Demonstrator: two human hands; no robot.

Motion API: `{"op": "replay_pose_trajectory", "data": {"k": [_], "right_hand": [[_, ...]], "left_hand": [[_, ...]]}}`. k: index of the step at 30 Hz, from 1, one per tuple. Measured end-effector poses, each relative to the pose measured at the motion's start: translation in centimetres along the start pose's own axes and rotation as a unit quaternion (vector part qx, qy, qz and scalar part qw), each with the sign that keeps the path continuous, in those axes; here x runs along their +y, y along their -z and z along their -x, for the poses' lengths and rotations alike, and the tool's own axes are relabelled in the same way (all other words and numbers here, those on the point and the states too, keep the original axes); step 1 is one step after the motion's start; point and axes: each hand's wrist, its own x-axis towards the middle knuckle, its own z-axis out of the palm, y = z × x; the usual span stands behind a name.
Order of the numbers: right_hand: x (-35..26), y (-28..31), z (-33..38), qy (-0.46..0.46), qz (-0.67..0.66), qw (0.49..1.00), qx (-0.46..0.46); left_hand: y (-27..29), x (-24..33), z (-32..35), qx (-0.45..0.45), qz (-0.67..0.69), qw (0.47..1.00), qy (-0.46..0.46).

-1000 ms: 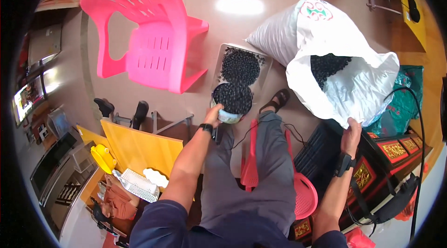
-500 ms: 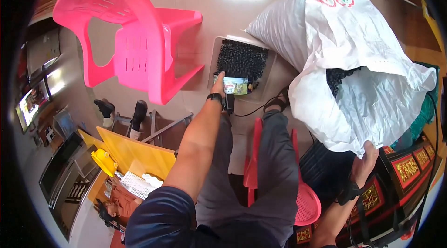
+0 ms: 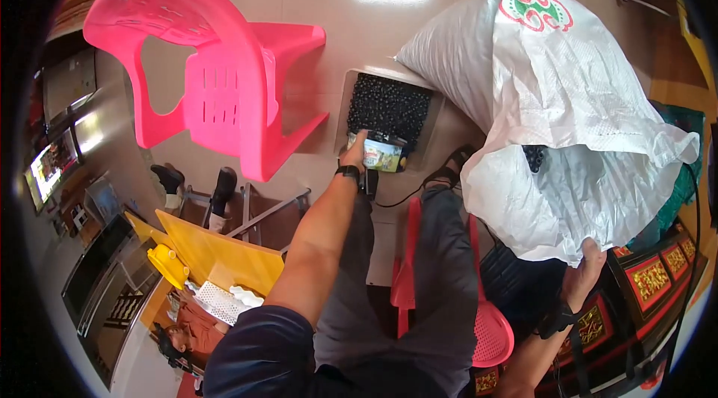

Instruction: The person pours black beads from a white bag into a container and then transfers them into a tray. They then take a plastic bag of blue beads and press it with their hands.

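Observation:
My left hand (image 3: 355,153) is closed on the end of a colourful printed packet (image 3: 385,156). The packet lies along the near side of a pale shallow tub (image 3: 433,121) on the floor; whether it is rigid I cannot tell. Small dark pellet-like pieces (image 3: 389,103) fill much of the tub. At the right, my right hand (image 3: 585,272) grips the near rim of a large white woven sack (image 3: 516,204). The sack leans over with its mouth gaping toward me. A few dark pieces (image 3: 534,158) show inside its mouth; the rest are hidden behind the sack wall.
A pink plastic chair (image 3: 217,91) stands at the left. Below me is a red plastic seat (image 3: 493,331). A folding frame (image 3: 258,215) and a yellow board (image 3: 217,248) lie left of my legs, near another person (image 3: 198,323). Carved dark furniture (image 3: 647,286) borders the right side.
My left hand and the packet have drawn slightly nearer to me over the tub. The sack's upper lip has dropped, so fewer dark pieces show inside. The whole view has shifted slightly.

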Motion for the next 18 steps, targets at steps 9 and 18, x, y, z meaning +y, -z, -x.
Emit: {"op": "replay_pose_trajectory", "data": {"k": [9, 18], "right_hand": [[-0.9, 0.7, 0.3, 0.001, 0.044, 0.999, 0.014], [-2.0, -0.1, 0.8, 0.01, 0.117, 0.993, -0.005]], "left_hand": [[-2.8, 1.6, 7.3, -0.033, 0.002, 0.995, 0.096], [-0.1, 2.8, 16.6, -0.056, -0.064, 0.992, 0.098]]}}
